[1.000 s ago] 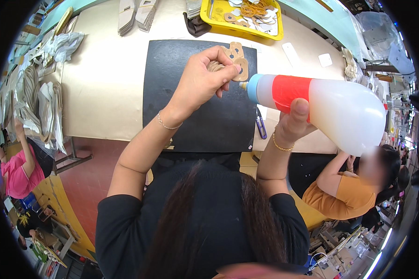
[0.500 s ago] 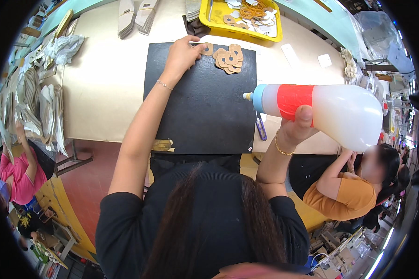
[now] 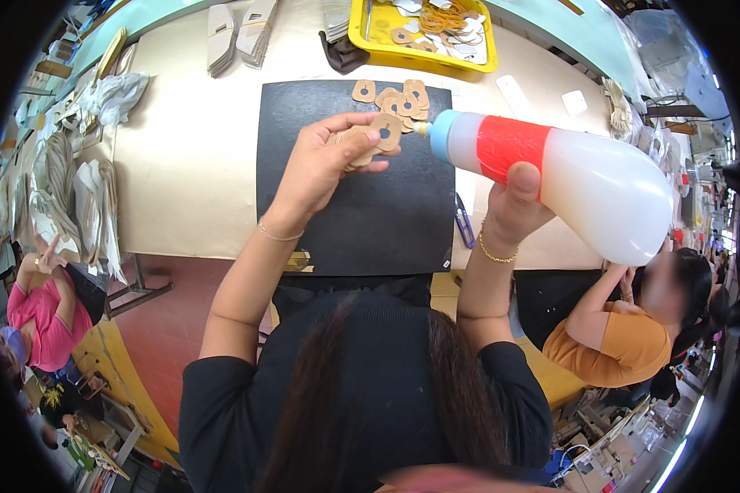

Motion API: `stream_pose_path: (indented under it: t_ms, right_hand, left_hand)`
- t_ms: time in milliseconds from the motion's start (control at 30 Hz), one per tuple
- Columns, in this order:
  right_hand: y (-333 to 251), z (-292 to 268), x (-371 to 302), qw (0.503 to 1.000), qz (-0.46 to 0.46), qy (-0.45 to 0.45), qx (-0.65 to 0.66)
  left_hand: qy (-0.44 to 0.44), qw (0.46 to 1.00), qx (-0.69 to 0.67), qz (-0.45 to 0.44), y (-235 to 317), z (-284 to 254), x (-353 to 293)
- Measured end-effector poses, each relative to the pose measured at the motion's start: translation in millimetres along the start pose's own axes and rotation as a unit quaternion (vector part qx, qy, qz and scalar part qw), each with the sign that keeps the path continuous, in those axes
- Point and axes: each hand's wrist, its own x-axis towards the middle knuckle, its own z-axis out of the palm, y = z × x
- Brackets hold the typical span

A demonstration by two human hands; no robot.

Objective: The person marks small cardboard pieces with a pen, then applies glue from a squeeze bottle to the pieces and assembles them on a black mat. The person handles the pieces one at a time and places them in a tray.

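Between the thumb and fingers of my left hand [image 3: 333,160] is a small stack of tan cut pieces [image 3: 385,131], each with a dark-looking hole. My right hand [image 3: 518,205] grips a squeeze bottle [image 3: 604,185], tilted on its side, with a red band, a light blue collar and cloudy whitish contents. Its nozzle points left, close to the held pieces; whether it touches them I cannot tell. Beyond them, a pile of similar tan pieces [image 3: 415,92] and a single tan piece [image 3: 363,91] lie on the black board [image 3: 345,230].
A yellow tray [image 3: 423,59] holding rubber bands and small pieces stands at the back. Stacks of pale strips [image 3: 257,33] lie left of it. A purple-handled cutter [image 3: 464,226] rests beside the board. A person in orange [image 3: 608,349] sits at right, another in pink [image 3: 53,324] at left.
My left hand has drawn back from the far edge of the board toward the middle, now showing the stack it holds. The bottle's nozzle has risen toward that stack.
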Motion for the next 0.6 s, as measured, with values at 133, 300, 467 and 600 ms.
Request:
stream_pose_path:
  t_ms: [133, 300, 467, 600]
  right_hand:
    - [-6.2, 7.0, 1.0, 0.999, -0.010, -0.035, 0.017]
    - [-14.5, 7.7, -5.2, 0.998, 0.012, -0.044, 0.048]
    - [-15.8, 7.1, -5.7, 0.998, 0.013, -0.055, 0.035]
    - [-15.0, 6.4, -7.2, 0.998, 0.023, -0.058, 0.015]
  left_hand:
    - [0.020, 0.997, 0.069, -0.007, 3.1, 17.8, -6.7]
    - [0.030, 0.995, 0.091, 0.025, 2.9, 30.5, -13.9]
    - [0.019, 0.995, 0.086, 0.045, 1.5, 33.8, -14.1]
    - [0.016, 0.994, 0.096, 0.051, 0.1, 33.5, -14.7]
